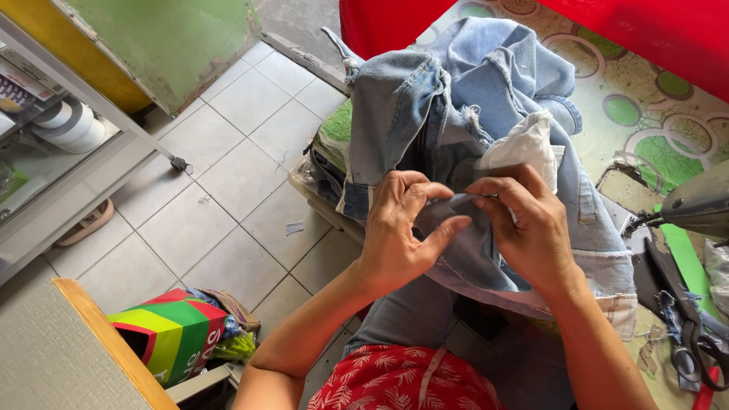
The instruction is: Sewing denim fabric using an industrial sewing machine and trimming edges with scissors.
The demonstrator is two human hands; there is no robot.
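On the table edge, over the person's lap, lies a pale blue pair of jeans, bunched and partly inside out, with a white pocket lining exposed. Left hand: fingers curled, thumb extended, pinching a fold of jeans from the left side. Right hand: fingertips pressed together on the same fold, just below the lining; grasp is on denim, and whether a small tool is held cannot be told. Both hands nearly touch at the fold.

Table surface: patterned cover, green and cream circles. At right edge, part of a sewing machine, grey, well apart from the hands. Below it, scissors with dark handles lie flat on the table.

Floor: pale tiles, small scrap of paper near centre. Lower left, a coloured box, green, yellow and red, beside a wooden-edged board. Upper left, a glass cabinet holding white rolls.
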